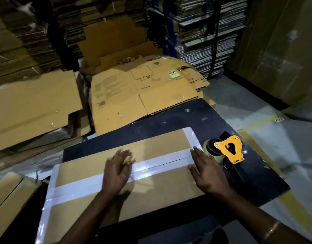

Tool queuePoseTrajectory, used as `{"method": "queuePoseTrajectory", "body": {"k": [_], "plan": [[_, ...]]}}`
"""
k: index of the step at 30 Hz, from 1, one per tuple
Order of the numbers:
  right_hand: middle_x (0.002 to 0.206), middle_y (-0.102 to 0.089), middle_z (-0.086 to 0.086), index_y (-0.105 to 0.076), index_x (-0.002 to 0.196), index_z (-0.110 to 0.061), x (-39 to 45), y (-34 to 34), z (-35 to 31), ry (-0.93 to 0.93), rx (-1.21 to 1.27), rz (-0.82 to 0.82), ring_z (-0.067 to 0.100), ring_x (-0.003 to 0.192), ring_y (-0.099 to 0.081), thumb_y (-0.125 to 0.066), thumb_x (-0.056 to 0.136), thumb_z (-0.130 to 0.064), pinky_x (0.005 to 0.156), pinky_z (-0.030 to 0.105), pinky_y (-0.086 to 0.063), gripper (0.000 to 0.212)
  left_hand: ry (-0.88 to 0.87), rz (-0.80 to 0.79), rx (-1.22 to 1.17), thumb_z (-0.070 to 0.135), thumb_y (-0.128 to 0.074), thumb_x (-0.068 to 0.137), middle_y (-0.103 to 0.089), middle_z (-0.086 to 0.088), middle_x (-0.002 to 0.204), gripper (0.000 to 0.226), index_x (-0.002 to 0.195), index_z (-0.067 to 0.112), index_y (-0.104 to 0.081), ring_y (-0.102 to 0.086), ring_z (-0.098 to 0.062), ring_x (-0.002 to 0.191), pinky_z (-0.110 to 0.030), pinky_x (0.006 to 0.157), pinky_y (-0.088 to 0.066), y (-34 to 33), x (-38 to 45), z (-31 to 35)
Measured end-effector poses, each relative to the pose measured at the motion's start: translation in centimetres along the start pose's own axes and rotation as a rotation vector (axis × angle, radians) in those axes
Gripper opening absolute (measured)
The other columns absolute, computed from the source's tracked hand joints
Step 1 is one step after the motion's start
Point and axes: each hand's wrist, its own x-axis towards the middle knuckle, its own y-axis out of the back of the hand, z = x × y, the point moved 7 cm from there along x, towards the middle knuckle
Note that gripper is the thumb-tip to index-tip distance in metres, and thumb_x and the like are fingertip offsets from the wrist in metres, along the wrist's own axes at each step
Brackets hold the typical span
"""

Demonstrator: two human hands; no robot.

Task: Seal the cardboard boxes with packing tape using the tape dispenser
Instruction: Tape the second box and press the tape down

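The cardboard box (151,189) lies flat on a dark work table (213,117), its top face toward the person, which places the centre seam within reach of both arms. A strip of packing tape (157,164) runs the length of that seam, and further strips cover both end edges, so the closure appears complete on this face. The left hand (117,170) lies on the tape near the middle with fingers extended and spread; it grasps nothing, and its blurred outline suggests a smoothing stroke intended to bond the tape to the cardboard. The right hand (207,171) lies flat near the right end of the seam, fingers straight and released, probably steadying the box against that stroke. The tape dispenser (227,149) rests on the table just beside the right end of the box, unheld, placed where the right hand can recover it. Flattened cartons (142,92) are stacked beyond the table, presumably the supply for later boxes.
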Motion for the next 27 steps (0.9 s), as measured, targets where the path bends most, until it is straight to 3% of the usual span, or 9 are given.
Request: {"method": "queuePoseTrajectory", "body": {"k": [2, 5, 8, 10, 13, 16, 21, 27], "plan": [[0.165, -0.02, -0.001, -0.02, 0.159, -0.019, 0.0, -0.4, -0.3, -0.001, -0.083, -0.094, 0.015, 0.153, -0.016, -0.014, 0.095, -0.064, 0.12, 0.036, -0.013, 0.079, 0.098, 0.061, 0.086, 0.049, -0.036, 0.092, -0.052, 0.014, 0.141, 0.052, 0.131, 0.028, -0.062, -0.034, -0.011, 0.142, -0.045, 0.113, -0.023, 3.7, -2.6, -2.2], [0.167, -0.006, -0.007, -0.004, 0.161, -0.023, 0.0, -0.6, -0.2, -0.034, -0.218, -0.151, 0.011, 0.154, -0.005, -0.001, 0.09, -0.072, 0.122, 0.043, -0.01, 0.086, 0.213, 0.1, 0.224, 0.056, -0.032, 0.093, -0.05, 0.004, 0.148, 0.058, 0.138, 0.028, -0.055, -0.033, -0.018, 0.144, -0.05, 0.113, -0.022, 7.6, -6.4, -6.0], [0.165, 0.01, -0.015, 0.008, 0.159, -0.029, -0.1, -0.8, -0.8, -0.071, -0.276, -0.192, 0.006, 0.152, 0.006, 0.005, 0.086, -0.072, 0.123, 0.048, -0.003, 0.084, 0.272, -0.102, 0.379, 0.069, -0.016, 0.091, -0.017, 0.015, 0.163, 0.072, 0.156, 0.037, -0.023, -0.011, -0.012, 0.152, -0.054, 0.118, -0.009, 7.9, -9.3, -8.1], [0.164, 0.011, -0.014, 0.008, 0.159, -0.029, -0.2, -0.7, -0.7, -0.11, -0.308, -0.201, 0.006, 0.152, 0.007, 0.007, 0.085, -0.07, 0.122, 0.051, 0.0, 0.084, 0.268, -0.204, 0.473, 0.075, -0.004, 0.089, 0.006, 0.022, 0.162, 0.069, 0.154, 0.052, -0.003, 0.005, -0.01, 0.153, -0.055, 0.119, -0.003, 6.6, -9.6, -8.1], [0.167, 0.011, -0.005, 0.008, 0.159, -0.022, -0.1, -1.6, -2.2, -0.179, -0.333, -0.199, 0.014, 0.154, 0.007, 0.01, 0.081, -0.067, 0.122, 0.052, -0.002, 0.091, 0.295, -0.229, 0.531, 0.078, 0.002, 0.087, 0.019, 0.022, 0.16, 0.061, 0.146, 0.063, 0.011, 0.013, -0.014, 0.152, -0.057, 0.118, -0.001, 6.6, -9.4, -8.1], [0.167, 0.01, 0.004, 0.005, 0.159, -0.014, 0.2, -3.0, -5.1, -0.21, -0.271, -0.216, 0.021, 0.154, 0.006, 0.008, 0.077, -0.076, 0.122, 0.051, -0.004, 0.103, 0.284, -0.224, 0.53, 0.077, 0.006, 0.085, 0.016, 0.019, 0.162, 0.065, 0.147, 0.06, 0.011, 0.012, -0.016, 0.153, -0.057, 0.119, -0.001, 6.6, -9.5, -8.1], [0.164, 0.021, -0.004, 0.012, 0.159, -0.026, -0.7, -5.8, -11.2, -0.089, -0.244, -0.249, 0.017, 0.153, 0.015, 0.005, 0.081, -0.083, 0.122, 0.048, 0.003, 0.097, 0.314, -0.227, 0.523, 0.08, 0.007, 0.079, 0.008, 0.018, 0.164, 0.082, 0.155, 0.048, 0.002, 0.008, -0.015, 0.153, -0.056, 0.119, -0.001, 6.5, -9.1, -8.8], [0.164, 0.019, -0.008, 0.01, 0.159, -0.027, 0.1, -5.9, -11.0, -0.059, -0.28, -0.269, 0.015, 0.153, 0.013, 0.003, 0.078, -0.087, 0.123, 0.046, -0.001, 0.1, 0.271, -0.227, 0.477, 0.081, 0.013, 0.077, 0.008, 0.019, 0.163, 0.094, 0.158, 0.036, -0.001, 0.008, -0.014, 0.153, -0.052, 0.12, 0.0, 6.3, -9.2, -8.5]]}}
